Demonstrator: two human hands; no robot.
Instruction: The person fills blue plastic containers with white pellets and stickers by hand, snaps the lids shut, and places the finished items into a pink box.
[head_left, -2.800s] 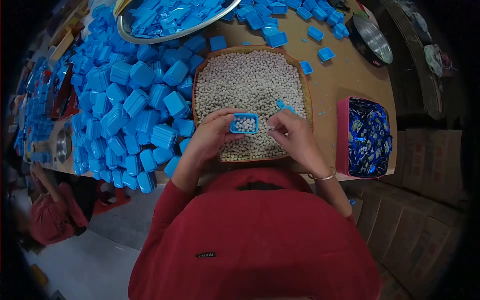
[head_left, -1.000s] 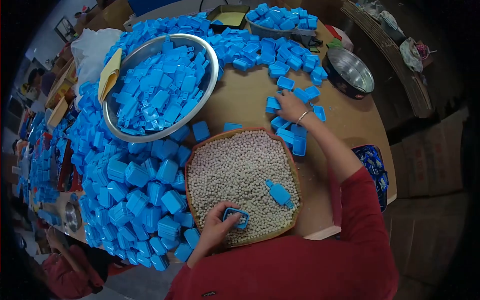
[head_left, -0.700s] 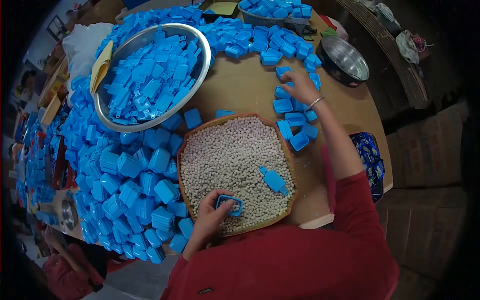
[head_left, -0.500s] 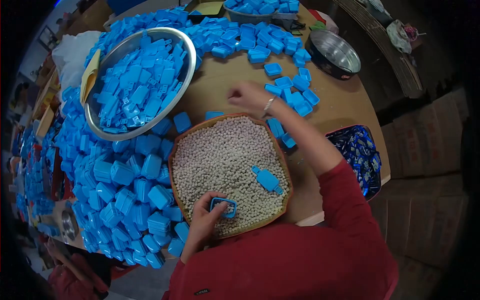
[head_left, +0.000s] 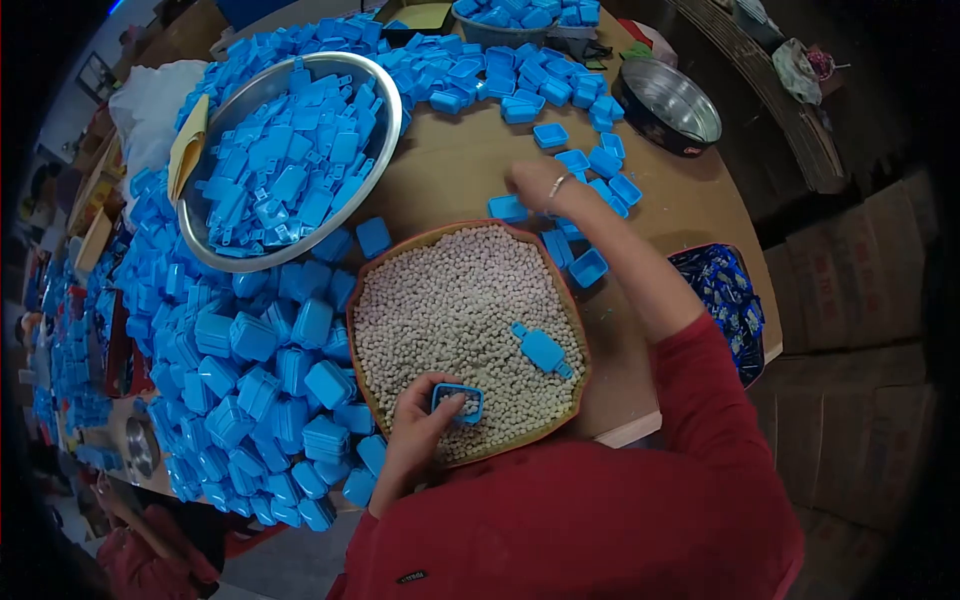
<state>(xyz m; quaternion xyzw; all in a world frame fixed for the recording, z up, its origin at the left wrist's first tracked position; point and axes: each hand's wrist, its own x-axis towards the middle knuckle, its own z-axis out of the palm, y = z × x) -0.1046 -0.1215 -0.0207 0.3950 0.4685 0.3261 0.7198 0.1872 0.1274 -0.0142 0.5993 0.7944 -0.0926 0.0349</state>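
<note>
My left hand grips a small open blue box over the lower part of a shallow tray. Some pale round pellets show inside the box, and the same pellets fill the tray. On them, right of the box, lies a flat blue piece with tabs. My right hand is beyond the tray's far edge, its fingers curled and partly hidden. Just below and left of those fingers is a blue box; whether they touch it, I cannot tell.
A metal bowl of flat blue pieces stands upper left, above heaped blue boxes. More loose boxes lie around my right forearm. A round metal pan and a container of dark blue packets are at right.
My right hand has moved right and now is near a blue box. The blue box at the tray's far edge no longer shows there. My left hand still holds its box.
</note>
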